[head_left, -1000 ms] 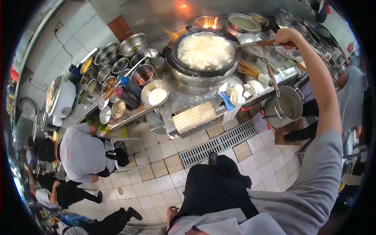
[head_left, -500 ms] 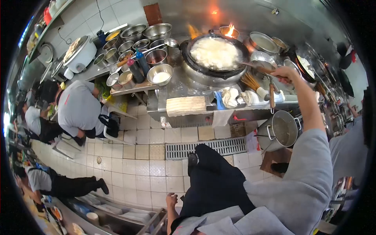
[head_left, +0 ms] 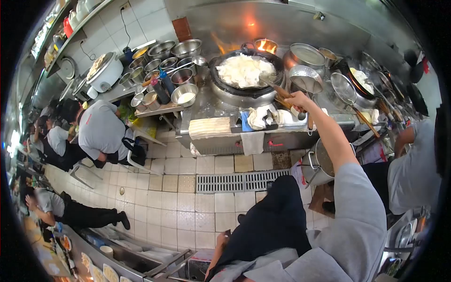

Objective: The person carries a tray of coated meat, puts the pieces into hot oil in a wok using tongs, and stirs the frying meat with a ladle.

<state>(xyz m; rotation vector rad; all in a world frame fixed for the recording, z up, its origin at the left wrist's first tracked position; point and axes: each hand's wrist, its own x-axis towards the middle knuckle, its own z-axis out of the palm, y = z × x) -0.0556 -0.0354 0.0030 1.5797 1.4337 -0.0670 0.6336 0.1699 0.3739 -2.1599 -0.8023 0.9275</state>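
My right hand (head_left: 299, 101) is closed around the wooden handle of a wok spatula (head_left: 268, 77). Its metal head rests against the right side of the white food (head_left: 240, 69) heaped in a wok (head_left: 279, 75); the head's exact shape is partly hidden. The wok sits on a steel burner stand (head_left: 235, 97), with flames behind it. Low by my dark trousers, my left hand (head_left: 222, 241) has curled fingers. A small dark shape shows at the fingertips, too unclear to name.
Several steel bowls (head_left: 187, 47) and squeeze bottles (head_left: 160, 92) stand left of the wok. Folded cloths (head_left: 210, 127) line the stove's front edge. A large pot (head_left: 324, 162) is on the floor at right. A co-worker (head_left: 413, 164) stands close on my right; others are at left.
The right hand and wok spatula have moved left, and the spatula's head is further into the wok. A strainer at right has shifted, and the co-worker there shows more. My left hand sits slightly further right.
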